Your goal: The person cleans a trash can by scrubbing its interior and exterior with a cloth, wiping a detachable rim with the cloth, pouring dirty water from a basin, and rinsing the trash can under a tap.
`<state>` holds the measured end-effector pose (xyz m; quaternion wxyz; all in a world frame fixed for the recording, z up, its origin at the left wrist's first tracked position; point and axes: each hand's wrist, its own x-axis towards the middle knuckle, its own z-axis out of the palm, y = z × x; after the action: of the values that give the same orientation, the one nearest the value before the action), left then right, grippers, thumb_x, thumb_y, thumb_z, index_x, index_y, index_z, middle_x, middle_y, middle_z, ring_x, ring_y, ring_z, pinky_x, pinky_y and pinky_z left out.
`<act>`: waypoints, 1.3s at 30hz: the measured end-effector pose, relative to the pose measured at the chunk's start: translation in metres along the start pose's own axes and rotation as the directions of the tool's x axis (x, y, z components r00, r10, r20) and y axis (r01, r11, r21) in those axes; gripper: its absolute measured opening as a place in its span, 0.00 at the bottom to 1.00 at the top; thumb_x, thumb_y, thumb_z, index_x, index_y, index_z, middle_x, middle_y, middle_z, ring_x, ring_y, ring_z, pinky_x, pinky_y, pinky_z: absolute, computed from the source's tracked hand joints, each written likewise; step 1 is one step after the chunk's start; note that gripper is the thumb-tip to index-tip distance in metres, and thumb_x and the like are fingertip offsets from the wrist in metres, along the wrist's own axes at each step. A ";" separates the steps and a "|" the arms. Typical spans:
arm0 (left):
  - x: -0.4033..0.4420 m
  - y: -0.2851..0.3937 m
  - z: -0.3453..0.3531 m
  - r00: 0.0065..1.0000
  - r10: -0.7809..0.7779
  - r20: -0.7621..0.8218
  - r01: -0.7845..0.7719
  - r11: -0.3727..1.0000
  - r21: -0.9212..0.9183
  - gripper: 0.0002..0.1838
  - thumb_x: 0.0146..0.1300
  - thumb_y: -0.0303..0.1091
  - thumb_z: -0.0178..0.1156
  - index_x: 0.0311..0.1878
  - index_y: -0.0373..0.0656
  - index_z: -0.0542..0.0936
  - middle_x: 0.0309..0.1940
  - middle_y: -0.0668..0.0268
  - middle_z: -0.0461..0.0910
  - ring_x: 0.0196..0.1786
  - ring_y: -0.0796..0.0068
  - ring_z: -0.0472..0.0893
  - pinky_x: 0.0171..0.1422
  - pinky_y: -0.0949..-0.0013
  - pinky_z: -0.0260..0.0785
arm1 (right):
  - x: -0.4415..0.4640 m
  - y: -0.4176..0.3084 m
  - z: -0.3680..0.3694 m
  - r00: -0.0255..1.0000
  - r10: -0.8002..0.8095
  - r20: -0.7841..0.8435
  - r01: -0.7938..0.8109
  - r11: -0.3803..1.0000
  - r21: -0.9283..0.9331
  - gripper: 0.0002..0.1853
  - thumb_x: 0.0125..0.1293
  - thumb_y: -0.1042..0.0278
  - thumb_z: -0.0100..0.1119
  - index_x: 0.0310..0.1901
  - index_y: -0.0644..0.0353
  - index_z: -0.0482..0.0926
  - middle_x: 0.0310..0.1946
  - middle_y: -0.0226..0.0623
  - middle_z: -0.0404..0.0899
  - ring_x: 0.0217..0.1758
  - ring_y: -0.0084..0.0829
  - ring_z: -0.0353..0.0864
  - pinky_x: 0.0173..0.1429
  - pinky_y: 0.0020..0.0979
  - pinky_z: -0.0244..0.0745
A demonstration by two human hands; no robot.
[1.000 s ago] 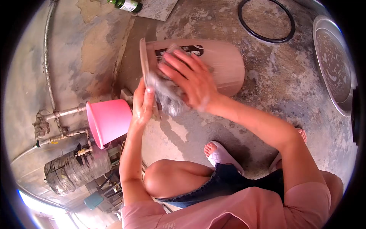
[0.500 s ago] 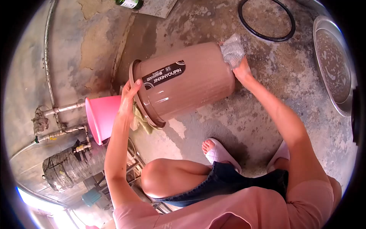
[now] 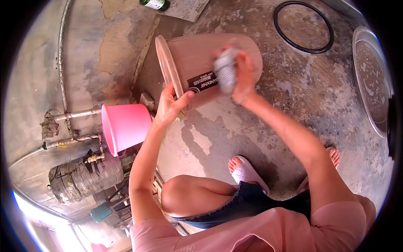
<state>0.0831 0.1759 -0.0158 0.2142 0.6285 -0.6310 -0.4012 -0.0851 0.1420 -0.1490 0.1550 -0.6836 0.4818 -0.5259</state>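
Trash can: one, brown [image 3: 189, 54] — tipped on its side in front of the person, rim toward the left hand, base toward the right; whether it touches the floor cannot be told.
Sticker: one, black with white lettering [image 3: 202, 81], on the can's side near the rim.
Left hand: one [image 3: 171, 103], closed around the rim, thumb pressed on the outer wall, other fingers partly hidden.
Right hand: one [image 3: 244, 80], fingers curled around the cloth against the can's side — blurred, so each finger's bend cannot be told.
Cloth: one, grey mesh [image 3: 226, 71], bunched in the right hand; a yellowish scrap [image 3: 181, 116] shows just below the left hand.
Bucket: one, pink [image 3: 130, 124], near the left forearm.
Slippers: two, pale, one [image 3: 249, 174] on each foot.
Ring: one, black [image 3: 311, 51], flat on the floor.
Basin: one, metal [image 3: 355, 59], at the far right.
Bottle: one, green [image 3: 155, 4], at the top edge.
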 end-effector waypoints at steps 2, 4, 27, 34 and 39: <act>0.000 -0.003 -0.004 0.999 -0.029 0.038 0.029 1.000 0.001 0.21 0.55 0.39 0.63 0.46 0.36 0.72 0.35 0.69 0.76 0.38 0.80 0.72 0.44 0.74 0.66 | 0.012 -0.032 0.004 0.995 -0.102 -0.002 0.102 0.993 0.055 0.25 0.49 0.68 0.58 0.52 0.54 0.69 0.57 0.39 0.65 0.58 0.41 0.66 0.58 0.44 0.65; -0.002 -0.007 -0.008 0.996 -0.032 0.077 0.035 0.999 -0.042 0.20 0.55 0.39 0.64 0.45 0.36 0.72 0.34 0.69 0.75 0.36 0.81 0.72 0.42 0.74 0.66 | 0.040 -0.049 0.019 0.985 -0.169 -0.045 0.172 0.983 0.066 0.27 0.45 0.69 0.60 0.53 0.52 0.69 0.56 0.39 0.67 0.55 0.41 0.68 0.56 0.41 0.67; -0.026 -0.035 -0.001 0.995 -0.034 -0.095 0.026 0.996 -0.086 0.23 0.52 0.41 0.66 0.46 0.38 0.70 0.32 0.71 0.74 0.34 0.82 0.72 0.39 0.78 0.66 | 0.053 0.076 0.016 0.855 0.403 0.327 -0.327 0.908 -0.263 0.18 0.61 0.54 0.44 0.48 0.49 0.77 0.57 0.33 0.67 0.60 0.37 0.59 0.62 0.38 0.58; -0.052 -0.061 0.002 0.998 -0.037 -0.044 0.031 0.991 -0.129 0.23 0.53 0.40 0.65 0.48 0.37 0.72 0.30 0.70 0.74 0.32 0.82 0.72 0.35 0.77 0.66 | -0.035 0.093 0.021 0.770 0.637 0.027 -0.614 0.730 0.301 0.18 0.58 0.58 0.49 0.41 0.64 0.74 0.47 0.51 0.69 0.55 0.45 0.61 0.60 0.41 0.56; -0.059 -0.060 0.006 0.996 -0.093 0.009 0.093 0.992 -0.082 0.19 0.54 0.38 0.64 0.45 0.36 0.73 0.23 0.71 0.73 0.24 0.83 0.70 0.27 0.77 0.65 | -0.032 -0.010 0.010 0.969 0.248 -0.020 -0.245 0.966 0.084 0.32 0.49 0.60 0.60 0.55 0.62 0.63 0.51 0.46 0.64 0.56 0.46 0.60 0.61 0.46 0.55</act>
<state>0.1222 0.2414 -0.0518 0.2195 0.6467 -0.5846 -0.4381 -0.0709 0.1699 -0.1637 0.2394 -0.6037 0.5436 -0.5317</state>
